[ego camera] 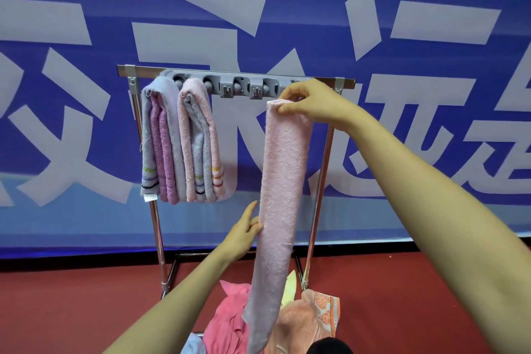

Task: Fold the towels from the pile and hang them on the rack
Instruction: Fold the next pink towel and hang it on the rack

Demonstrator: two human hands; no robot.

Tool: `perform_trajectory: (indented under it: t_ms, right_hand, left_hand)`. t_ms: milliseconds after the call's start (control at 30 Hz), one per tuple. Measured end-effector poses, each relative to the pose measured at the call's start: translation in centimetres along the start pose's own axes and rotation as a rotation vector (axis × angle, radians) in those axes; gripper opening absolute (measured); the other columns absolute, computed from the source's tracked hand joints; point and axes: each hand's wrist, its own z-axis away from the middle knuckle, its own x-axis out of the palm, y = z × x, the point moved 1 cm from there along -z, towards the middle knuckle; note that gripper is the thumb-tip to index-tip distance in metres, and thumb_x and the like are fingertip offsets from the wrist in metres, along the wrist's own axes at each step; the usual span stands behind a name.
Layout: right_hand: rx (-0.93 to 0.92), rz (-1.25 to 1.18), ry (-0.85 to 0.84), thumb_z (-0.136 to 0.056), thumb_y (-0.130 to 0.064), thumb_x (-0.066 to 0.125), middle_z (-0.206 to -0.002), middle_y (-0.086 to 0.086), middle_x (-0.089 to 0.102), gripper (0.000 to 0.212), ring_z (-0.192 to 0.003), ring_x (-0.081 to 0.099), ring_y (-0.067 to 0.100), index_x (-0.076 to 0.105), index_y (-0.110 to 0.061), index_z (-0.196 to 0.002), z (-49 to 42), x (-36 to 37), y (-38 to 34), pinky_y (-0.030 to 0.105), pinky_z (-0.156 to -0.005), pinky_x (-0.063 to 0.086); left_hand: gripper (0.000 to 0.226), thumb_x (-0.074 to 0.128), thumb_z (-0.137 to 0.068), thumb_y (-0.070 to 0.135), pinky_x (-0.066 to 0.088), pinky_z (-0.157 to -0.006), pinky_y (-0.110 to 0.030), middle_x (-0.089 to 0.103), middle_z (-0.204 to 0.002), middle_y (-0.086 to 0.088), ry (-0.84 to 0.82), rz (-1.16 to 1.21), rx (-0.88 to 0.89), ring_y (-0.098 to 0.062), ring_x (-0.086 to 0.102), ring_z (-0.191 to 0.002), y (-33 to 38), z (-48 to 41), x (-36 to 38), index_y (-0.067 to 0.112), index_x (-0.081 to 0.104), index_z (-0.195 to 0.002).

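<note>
The right hand (pixel 304 100) pinches the top of a long folded pink towel (pixel 283 181) at the rack (pixel 143 71) bar. The left hand (pixel 244 230) rests fairly straight fingers against its edge. A lilac towel (pixel 161 138) and a pink-grey towel (pixel 201 138) hang at the rack's left end, and the pile (pixel 230 316) lies below.

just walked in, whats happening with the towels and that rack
A person is hanging towels on a metal rack. Their right hand pinches the top end of a long pink towel, folded into a narrow strip, up by the grey hook strip. The left hand touches its left edge lower down. It is not hung yet. Two folded towels already hang at the rack's left end, and a pile of more lies below.
</note>
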Motion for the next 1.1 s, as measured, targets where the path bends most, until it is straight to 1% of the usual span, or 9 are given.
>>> perform_trajectory:
  t_ms: [100, 200, 333, 467, 567, 800, 933, 1000, 1100]
  right_hand:
    - [-0.014, -0.019, -0.046, -0.089, -0.028, 0.066, -0.101, -0.004, 0.065, 0.020, -0.092, 0.056, 0.004, 0.070, -0.017, -0.105, 0.3, 0.2, -0.1, 0.021, -0.080, 0.046]
    - [-0.050, -0.048, -0.097, -0.090, -0.027, 0.065, -0.097, -0.010, 0.065, 0.019, -0.091, 0.056, 0.004, 0.070, -0.017, -0.105, 0.7, 0.1, -0.5, 0.019, -0.080, 0.047]
    - [-0.057, -0.014, -0.045, -0.090, -0.028, 0.065, -0.101, -0.005, 0.066, 0.018, -0.092, 0.057, 0.005, 0.071, -0.018, -0.104, 0.2, -0.2, 0.2, 0.021, -0.080, 0.046]
    - [0.050, 0.041, 0.075, -0.090, -0.029, 0.064, -0.101, -0.001, 0.064, 0.022, -0.095, 0.057, 0.012, 0.070, -0.013, -0.103, -0.5, -0.2, 2.9, 0.026, -0.080, 0.045]
    - [0.199, 0.030, 0.117, -0.090, -0.027, 0.062, -0.102, 0.000, 0.063, 0.022, -0.097, 0.058, 0.017, 0.069, -0.011, -0.104, -0.3, 0.6, 5.9, 0.034, -0.084, 0.048]
    - [0.386, 0.159, -0.040, -0.091, -0.025, 0.058, -0.113, 0.007, 0.064, 0.024, -0.102, 0.058, 0.024, 0.068, -0.009, -0.106, 0.6, 5.7, 10.5, 0.036, -0.086, 0.048]
    - [0.315, 0.413, 0.178, -0.094, -0.020, 0.052, -0.121, 0.006, 0.059, 0.030, -0.112, 0.053, 0.028, 0.055, -0.016, -0.123, 2.0, 9.4, 10.8, 0.042, -0.097, 0.039]
    - [0.236, 0.356, 0.189, -0.093, -0.021, 0.053, -0.111, 0.004, 0.063, 0.027, -0.105, 0.057, 0.027, 0.056, -0.017, -0.119, 3.3, 11.2, 10.3, 0.039, -0.091, 0.043]
    - [0.359, -0.046, 0.090, -0.090, -0.030, 0.059, -0.085, -0.002, 0.068, 0.015, -0.086, 0.064, 0.022, 0.059, -0.019, -0.100, 5.6, 14.0, 9.7, 0.037, -0.083, 0.052]
  left_hand:
    - [0.061, 0.041, -0.102, 0.016, 0.036, -0.109, -0.031, 0.063, -0.126, 0.006, 0.007, 0.007, 0.031, -0.009, 0.054, -0.123, 0.0, -0.4, 0.2, 0.028, 0.008, -0.151]
    - [0.056, 0.043, -0.101, 0.012, 0.040, -0.100, -0.026, 0.069, -0.105, 0.009, 0.025, 0.026, 0.039, -0.007, 0.060, -0.108, 0.4, -0.3, 0.3, 0.033, 0.017, -0.146]
    - [0.052, 0.053, -0.097, 0.010, 0.043, -0.098, -0.027, 0.067, -0.093, -0.006, 0.049, 0.087, 0.015, -0.013, 0.061, -0.094, 0.4, -0.1, -0.9, 0.017, 0.030, -0.143]
    - [0.046, 0.059, -0.092, 0.005, 0.049, -0.080, -0.017, 0.066, -0.088, -0.011, 0.104, 0.237, -0.054, -0.010, 0.062, -0.078, 0.6, 0.9, -4.3, 0.009, 0.041, -0.134]
    - [0.035, 0.056, -0.092, 0.000, 0.051, -0.070, -0.021, 0.067, -0.073, -0.005, 0.109, 0.363, -0.084, -0.010, 0.061, -0.065, 1.6, 1.5, -7.0, 0.011, 0.045, -0.123]
    - [0.018, 0.059, -0.091, 0.005, 0.036, -0.048, -0.020, 0.052, -0.067, 0.006, -0.134, 0.208, -0.038, -0.008, 0.047, -0.056, 10.4, 1.5, -9.9, 0.021, 0.053, -0.098]
    - [0.010, 0.065, -0.090, 0.015, 0.025, -0.050, -0.024, 0.044, -0.067, -0.004, -0.041, 0.132, -0.019, -0.014, 0.036, -0.056, 13.5, -0.3, -10.6, 0.024, 0.062, -0.088]
    - [0.007, 0.068, -0.088, 0.015, 0.022, -0.053, -0.026, 0.041, -0.066, -0.006, 0.016, 0.062, -0.018, -0.015, 0.033, -0.057, 14.1, -1.1, -10.6, 0.022, 0.065, -0.086]
    - [0.005, 0.067, -0.088, 0.014, 0.019, -0.049, -0.024, 0.034, -0.055, -0.001, 0.078, -0.110, -0.014, -0.016, 0.026, -0.051, 14.2, -2.1, -10.1, 0.016, 0.065, -0.085]
